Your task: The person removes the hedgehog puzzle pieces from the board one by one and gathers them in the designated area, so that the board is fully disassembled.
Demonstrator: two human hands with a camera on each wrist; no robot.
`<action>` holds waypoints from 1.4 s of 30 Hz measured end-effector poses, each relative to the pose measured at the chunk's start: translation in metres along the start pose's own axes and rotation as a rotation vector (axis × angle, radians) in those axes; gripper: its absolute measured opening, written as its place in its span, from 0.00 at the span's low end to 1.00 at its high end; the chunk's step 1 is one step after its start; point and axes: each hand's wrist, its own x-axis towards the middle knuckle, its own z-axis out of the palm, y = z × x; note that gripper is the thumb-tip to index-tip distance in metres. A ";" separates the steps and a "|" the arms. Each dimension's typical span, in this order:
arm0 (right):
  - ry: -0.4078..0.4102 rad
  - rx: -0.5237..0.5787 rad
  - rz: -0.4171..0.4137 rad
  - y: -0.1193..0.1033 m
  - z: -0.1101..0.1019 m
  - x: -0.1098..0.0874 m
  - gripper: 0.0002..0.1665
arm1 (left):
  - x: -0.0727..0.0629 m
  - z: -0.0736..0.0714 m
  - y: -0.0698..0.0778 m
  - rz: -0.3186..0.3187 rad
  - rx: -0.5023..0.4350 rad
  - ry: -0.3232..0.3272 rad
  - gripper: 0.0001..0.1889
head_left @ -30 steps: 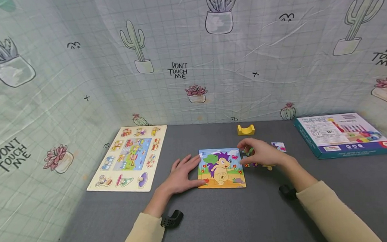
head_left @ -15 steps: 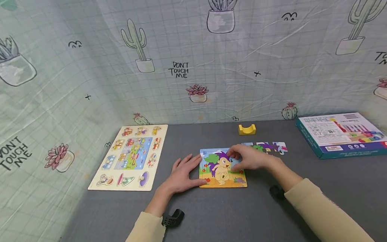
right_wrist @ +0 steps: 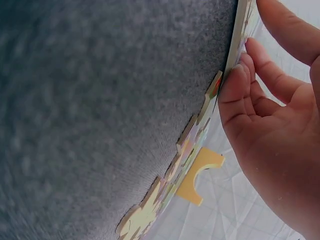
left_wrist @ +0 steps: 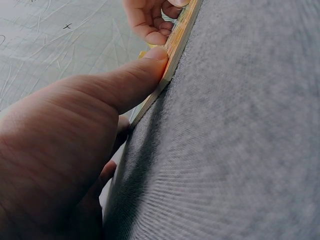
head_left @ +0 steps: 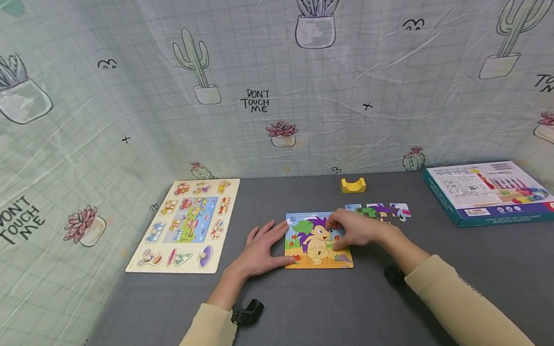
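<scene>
A square hedgehog jigsaw puzzle (head_left: 317,245) lies flat on the dark table. My left hand (head_left: 263,249) rests at its left side, fingers spread and thumb on the lower left corner; in the left wrist view the thumb (left_wrist: 135,77) presses the top by the edge. Over the right part of the puzzle, my right hand (head_left: 358,229) has thumb and index finger bent down at the surface, pinching a puzzle piece that the fingers mostly hide. In the right wrist view the other fingers of this hand (right_wrist: 285,110) curl beside the board edge.
Several loose puzzle pieces (head_left: 400,211) lie just beyond the right hand. Behind them stands a yellow arch block (head_left: 353,186). A peg puzzle board (head_left: 228,198) lies at the left, and a flat box (head_left: 495,190) at the right. A printed cloth hangs behind.
My right hand has moved left from the loose pieces onto the puzzle's right part, then shifted only slightly there. The left hand has stayed in place.
</scene>
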 end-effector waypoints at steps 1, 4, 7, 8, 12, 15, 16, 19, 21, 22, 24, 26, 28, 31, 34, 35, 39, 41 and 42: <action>-0.001 -0.005 0.000 -0.001 0.000 0.000 0.25 | 0.000 0.000 0.000 -0.001 -0.001 -0.001 0.46; 0.000 -0.004 0.012 -0.002 0.000 0.000 0.25 | 0.000 0.000 0.000 0.001 -0.004 -0.004 0.46; 0.009 0.021 0.027 -0.003 0.001 -0.002 0.25 | 0.000 0.000 0.001 0.006 -0.005 -0.002 0.46; 0.013 0.034 0.033 -0.003 0.001 -0.002 0.25 | 0.000 0.000 0.001 0.008 -0.004 0.000 0.46; 0.028 0.073 0.022 -0.003 0.001 -0.005 0.24 | 0.000 0.000 0.000 0.006 0.003 0.004 0.46; 0.045 0.091 -0.006 -0.003 0.002 -0.007 0.21 | 0.000 0.000 -0.001 0.005 0.004 0.005 0.46; 0.052 0.090 -0.017 -0.002 0.002 -0.008 0.20 | -0.001 0.000 -0.001 0.007 0.004 0.006 0.46; 0.064 0.093 -0.029 -0.001 0.002 -0.009 0.17 | -0.001 0.000 -0.001 0.009 0.002 0.007 0.46; 0.062 0.084 -0.028 0.000 0.001 -0.009 0.15 | -0.001 0.000 -0.002 0.010 0.005 0.006 0.46; 0.061 0.078 -0.027 0.000 0.001 -0.009 0.13 | -0.001 0.000 -0.001 0.011 0.005 0.006 0.46; 0.057 0.067 -0.025 -0.001 0.001 -0.009 0.11 | 0.000 0.000 -0.001 0.011 0.005 0.005 0.46; 0.056 0.056 -0.025 -0.001 0.000 -0.010 0.09 | 0.000 0.000 -0.001 0.011 0.010 0.004 0.46; 0.058 0.046 -0.027 -0.001 0.000 -0.010 0.08 | 0.000 0.000 -0.001 0.010 0.011 0.001 0.46; 0.059 0.048 -0.025 -0.001 0.000 -0.010 0.07 | 0.000 0.000 -0.001 0.010 0.012 0.000 0.46; 0.058 0.051 -0.023 0.000 0.000 -0.010 0.07 | 0.000 -0.001 -0.001 0.012 0.011 0.000 0.46; 0.056 0.054 -0.023 0.000 0.000 -0.010 0.07 | 0.000 -0.001 0.000 0.014 0.011 0.000 0.46; 0.050 0.067 -0.023 -0.001 0.000 -0.010 0.06 | 0.000 -0.001 0.000 0.015 0.010 -0.001 0.46; 0.046 0.076 -0.023 -0.001 -0.001 -0.010 0.06 | 0.000 -0.001 0.000 0.015 0.007 -0.003 0.46; 0.045 0.079 -0.022 -0.001 -0.001 -0.010 0.06 | 0.000 -0.001 0.000 0.013 0.006 -0.003 0.46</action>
